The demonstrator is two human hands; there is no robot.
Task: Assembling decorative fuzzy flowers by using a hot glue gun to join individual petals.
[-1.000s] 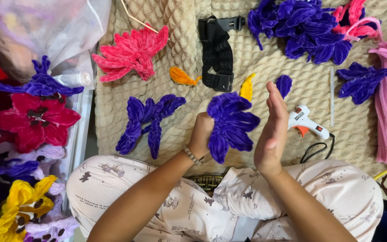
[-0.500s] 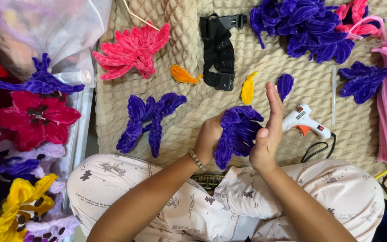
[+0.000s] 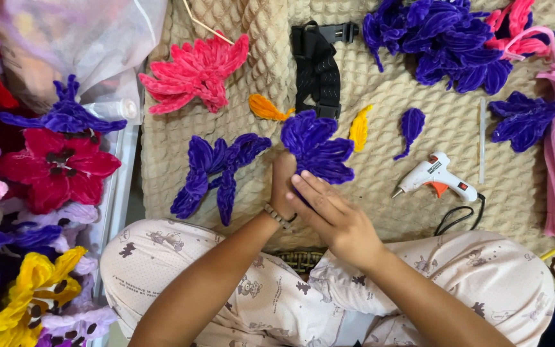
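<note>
Purple chenille flower (image 3: 316,144) gripped at base by my left hand (image 3: 282,186); right hand (image 3: 332,215) fingers flat against it, glue gun (image 3: 435,177) near.

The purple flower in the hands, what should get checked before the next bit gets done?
1. Purple flower held by left hand: ok.
2. Right hand pressing at its base: ok.
3. Glue gun lying apart from the fingers, nozzle toward the flower: ok.
4. Glue gun hot or plugged in: cannot tell.
5. Loose purple petal and yellow petal lying close: ok.
6. Petals firmly stuck: cannot tell.
</note>
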